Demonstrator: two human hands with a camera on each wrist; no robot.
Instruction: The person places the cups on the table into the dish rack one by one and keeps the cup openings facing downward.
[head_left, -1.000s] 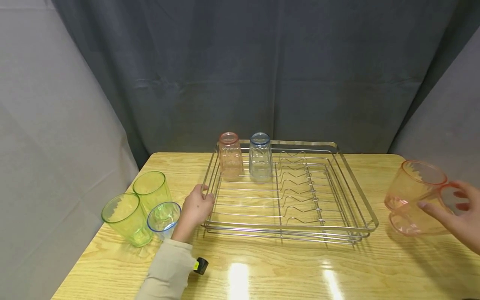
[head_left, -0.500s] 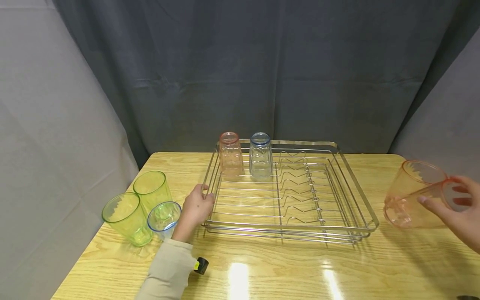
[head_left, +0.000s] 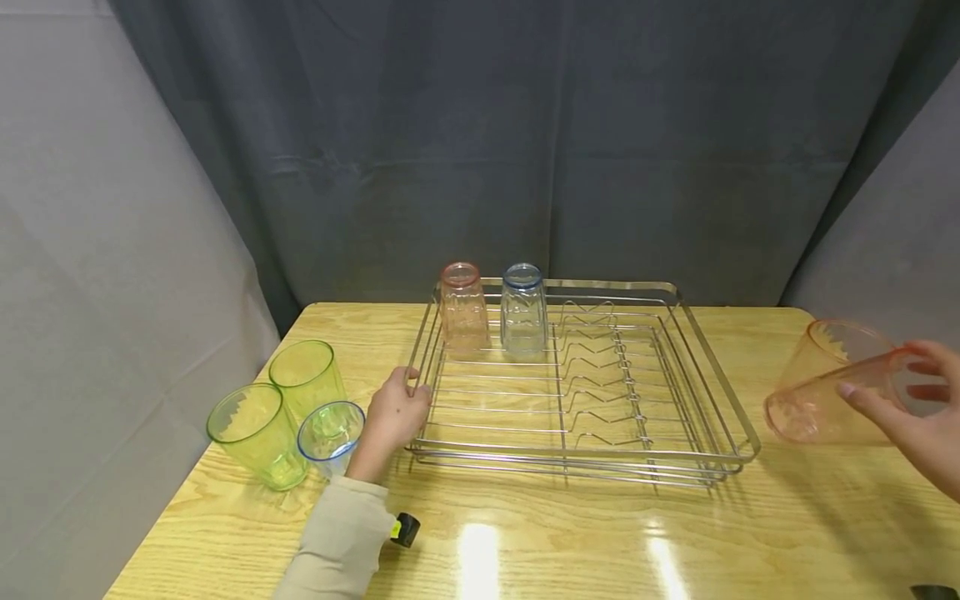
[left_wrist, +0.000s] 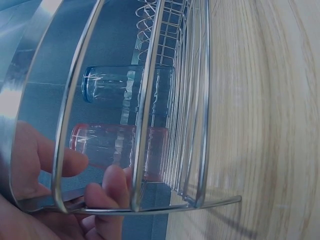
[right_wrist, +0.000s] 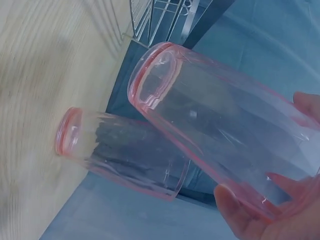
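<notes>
Left hand (head_left: 400, 410) gripped the left side of the wire rack (head_left: 570, 451), fingers curled round the metal, probably to keep it steady. Right hand (head_left: 926, 408), off to the right of the rack, held a tilted pink cup (right_wrist: 220, 125) near the mouth end, base pointing at the rack; that hold likely kept the base free. Second pink cup (right_wrist: 127, 150) stood mouth up, also right of the rack; couldn't tell if the two touched. In the rack's back left, a small pink cup (head_left: 465, 321) and a clear blue-ringed cup (head_left: 523, 321) sat mouth down, wide end on the wires, presumably for stability. Left of the rack, two green cups (head_left: 258, 437) and a blue-rimmed cup (head_left: 330, 437) stood mouth up, bunched close.
</notes>
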